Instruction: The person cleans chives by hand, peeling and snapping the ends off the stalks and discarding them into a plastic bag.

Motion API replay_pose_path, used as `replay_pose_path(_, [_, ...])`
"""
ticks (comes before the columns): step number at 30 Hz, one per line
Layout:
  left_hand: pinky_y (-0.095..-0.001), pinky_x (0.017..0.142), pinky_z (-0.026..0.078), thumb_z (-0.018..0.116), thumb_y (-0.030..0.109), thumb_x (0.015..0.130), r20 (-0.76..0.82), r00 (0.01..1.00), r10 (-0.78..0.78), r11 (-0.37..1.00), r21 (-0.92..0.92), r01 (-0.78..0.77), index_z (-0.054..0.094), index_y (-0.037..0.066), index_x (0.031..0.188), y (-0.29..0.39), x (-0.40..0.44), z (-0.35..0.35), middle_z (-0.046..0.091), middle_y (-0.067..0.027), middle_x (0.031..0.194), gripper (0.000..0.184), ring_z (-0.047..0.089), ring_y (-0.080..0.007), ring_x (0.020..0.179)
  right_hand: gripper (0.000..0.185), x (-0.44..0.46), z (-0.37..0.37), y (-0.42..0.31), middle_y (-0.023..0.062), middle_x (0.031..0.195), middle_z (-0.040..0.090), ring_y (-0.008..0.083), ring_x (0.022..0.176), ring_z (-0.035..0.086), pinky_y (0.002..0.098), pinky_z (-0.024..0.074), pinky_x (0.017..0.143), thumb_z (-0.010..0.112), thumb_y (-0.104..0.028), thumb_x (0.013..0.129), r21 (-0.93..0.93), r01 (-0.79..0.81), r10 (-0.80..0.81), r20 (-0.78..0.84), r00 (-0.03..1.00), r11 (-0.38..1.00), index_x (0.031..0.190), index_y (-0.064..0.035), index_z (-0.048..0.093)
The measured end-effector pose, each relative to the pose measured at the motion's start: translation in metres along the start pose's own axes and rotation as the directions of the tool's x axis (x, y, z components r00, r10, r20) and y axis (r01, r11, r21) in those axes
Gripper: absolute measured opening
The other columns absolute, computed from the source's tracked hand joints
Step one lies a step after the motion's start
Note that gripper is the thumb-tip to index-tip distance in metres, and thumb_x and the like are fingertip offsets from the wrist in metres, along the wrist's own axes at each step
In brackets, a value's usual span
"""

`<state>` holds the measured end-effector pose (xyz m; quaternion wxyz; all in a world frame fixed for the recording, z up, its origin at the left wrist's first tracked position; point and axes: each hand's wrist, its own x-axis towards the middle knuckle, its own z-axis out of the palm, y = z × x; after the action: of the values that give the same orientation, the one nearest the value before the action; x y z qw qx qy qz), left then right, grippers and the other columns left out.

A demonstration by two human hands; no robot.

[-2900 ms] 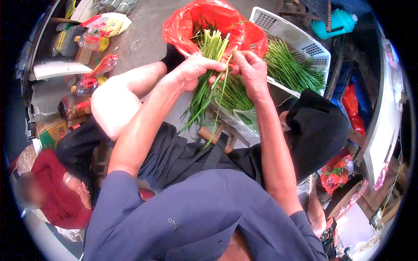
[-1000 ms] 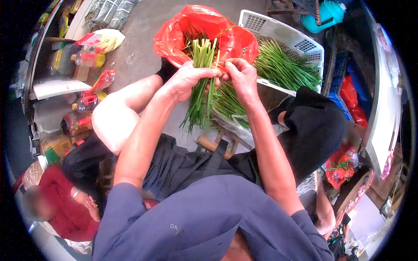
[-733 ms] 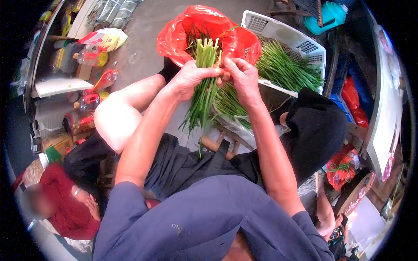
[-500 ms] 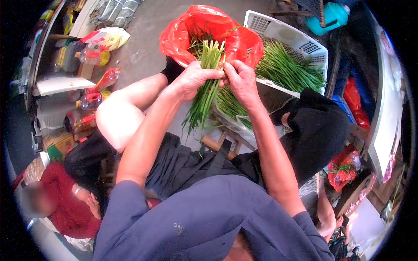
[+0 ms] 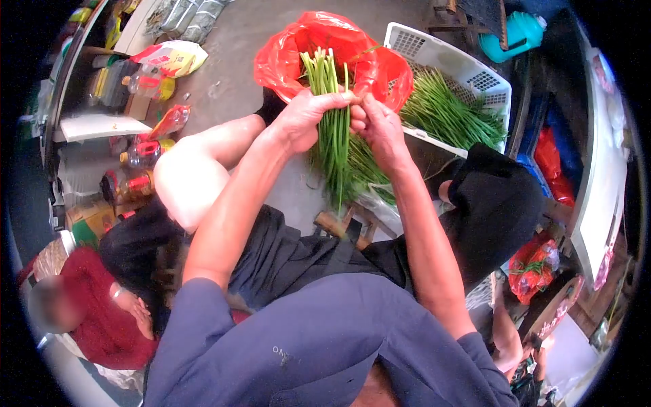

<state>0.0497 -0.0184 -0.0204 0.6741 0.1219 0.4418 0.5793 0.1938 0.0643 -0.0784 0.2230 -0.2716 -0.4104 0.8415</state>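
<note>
A bunch of garlic chives [image 5: 331, 136] is wrapped in my left hand [image 5: 302, 123], pale cut ends up and green leaves hanging down. My right hand [image 5: 382, 132] is closed in a pinch that meets my left thumb tip; what lies between its fingertips is too small to make out. Just beyond the stalk ends stands an open red plastic bag [image 5: 281, 60] with plant scraps inside. More chives [image 5: 453, 112] lie in a white plastic basket [image 5: 405, 42] to the right. Below my right hand, other chives [image 5: 366, 165] rest in a clear plastic bag [image 5: 383, 207].
Bottles [image 5: 142, 154] and packages line a shelf at left. A person in a red sweater [image 5: 112, 332] sits at lower left. A teal jug [image 5: 515, 35] stands at upper right. A wooden piece [image 5: 331, 224] lies between my legs. Another red bag [image 5: 532, 271] is at right.
The chive bunch has swung more upright, its leaf tips moving right. My left thumb now reaches across to my right fingers, which have shifted slightly right and lower.
</note>
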Motion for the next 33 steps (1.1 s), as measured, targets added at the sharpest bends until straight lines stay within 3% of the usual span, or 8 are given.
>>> replay_pose_path(3, [-0.0311, 0.073, 0.052, 0.062, 0.015, 0.086, -0.001, 0.995, 0.102, 0.993, -0.062, -0.102, 0.055, 0.004, 0.1, -0.006, 0.007, -0.001, 0.063, -0.0067, 0.085, 0.018, 0.063, -0.0184, 0.078, 0.036, -0.017, 0.024, -0.021, 0.0012, 0.094, 0.061, 0.0114, 0.069, 0.059, 0.0261, 0.0489, 0.062, 0.062, -0.035, 0.089, 0.095, -0.216, 0.215, 0.021, 0.976, 0.972, 0.108, -0.0049, 0.059])
replay_pose_path(7, [-0.0333, 0.076, 0.051, 0.063, 0.013, 0.086, -0.003, 0.989, 0.145, 0.985, -0.091, -0.145, 0.052, 0.008, 0.099, -0.012, 0.006, 0.003, 0.059, -0.004, 0.083, 0.018, 0.061, -0.0176, 0.08, 0.044, -0.038, 0.037, -0.022, 0.0067, 0.108, 0.058, 0.0108, 0.066, 0.057, 0.0243, 0.047, 0.057, 0.061, -0.027, 0.089, -0.01, -0.137, 0.137, 0.152, 0.979, 0.991, 0.126, -0.0062, 0.05])
replay_pose_path(11, [-0.0318, 0.078, 0.051, 0.066, 0.013, 0.083, 0.018, 0.975, 0.22, 0.975, 0.033, -0.22, 0.053, 0.007, 0.097, -0.016, 0.006, 0.013, 0.06, -0.0044, 0.085, 0.02, 0.062, -0.0166, 0.085, 0.02, -0.05, 0.025, -0.022, 0.0032, 0.078, 0.062, 0.009, 0.061, 0.056, 0.0226, 0.0452, 0.054, 0.067, -0.02, 0.082, -0.353, -0.203, 0.248, 0.087, 0.965, 0.913, 0.093, -0.0037, 0.061])
replay_pose_path(16, [-0.0267, 0.081, 0.049, 0.071, 0.021, 0.08, 0.187, 0.978, 0.089, 0.926, 0.347, -0.151, 0.058, 0.007, 0.111, 0.019, -0.01, 0.032, 0.063, -0.0039, 0.103, 0.036, 0.061, -0.0121, 0.09, 0.02, -0.053, 0.007, -0.063, -0.0044, 0.073, 0.058, 0.005, 0.059, 0.051, 0.0229, 0.0421, 0.052, 0.065, -0.019, 0.084, -0.553, -0.059, 0.148, 0.117, 0.982, 0.831, 0.1, -0.0061, 0.064])
replay_pose_path(22, [-0.0222, 0.07, 0.047, 0.064, 0.02, 0.084, 0.0, 0.92, 0.392, 0.673, 0.681, -0.287, 0.062, 0.004, 0.099, 0.081, -0.013, 0.004, 0.065, -0.0023, 0.087, 0.021, 0.061, -0.0093, 0.076, 0.016, -0.025, -0.063, -0.137, -0.0027, 0.063, 0.055, 0.0058, 0.053, 0.049, 0.0235, 0.0382, 0.048, 0.063, -0.021, 0.082, -0.773, -0.016, -0.108, -0.109, 0.988, 0.634, 0.084, -0.0053, 0.062])
replay_pose_path(27, [-0.025, 0.075, 0.048, 0.059, 0.011, 0.081, -0.004, 0.937, 0.349, 0.363, 0.922, -0.131, 0.06, 0.002, 0.105, 0.083, 0.007, -0.029, 0.065, -0.0033, 0.087, 0.026, 0.062, -0.0112, 0.081, 0.012, 0.003, -0.124, -0.173, -0.0032, 0.064, 0.054, 0.0053, 0.051, 0.046, 0.0219, 0.0351, 0.046, 0.062, -0.018, 0.085, -0.872, -0.006, -0.124, -0.077, 0.989, 0.49, 0.087, -0.0062, 0.061])
replay_pose_path(30, [-0.0363, 0.088, 0.047, 0.061, 0.013, 0.073, 0.297, 0.873, 0.386, -0.095, 0.954, -0.283, 0.051, 0.002, 0.122, 0.039, 0.043, -0.06, 0.058, -0.0165, 0.109, 0.051, 0.057, -0.028, 0.104, 0.012, 0.019, -0.134, -0.183, -0.0018, 0.064, 0.052, 0.0053, 0.051, 0.047, 0.0225, 0.0353, 0.045, 0.062, -0.017, 0.085, -0.862, -0.025, -0.099, -0.087, 0.991, 0.507, 0.083, -0.0061, 0.058])
replay_pose_path(33, [-0.0416, 0.094, 0.044, 0.065, 0.021, 0.071, 0.172, 0.941, 0.293, -0.076, 0.985, -0.157, 0.041, 0.006, 0.132, 0.018, 0.057, -0.038, 0.047, -0.0195, 0.123, 0.067, 0.051, -0.0357, 0.112, 0.014, 0.033, -0.133, -0.184, -0.0014, 0.064, 0.053, 0.0062, 0.051, 0.047, 0.0227, 0.036, 0.046, 0.063, -0.019, 0.085, -0.845, -0.046, -0.111, -0.124, 0.986, 0.533, 0.084, -0.0056, 0.058])
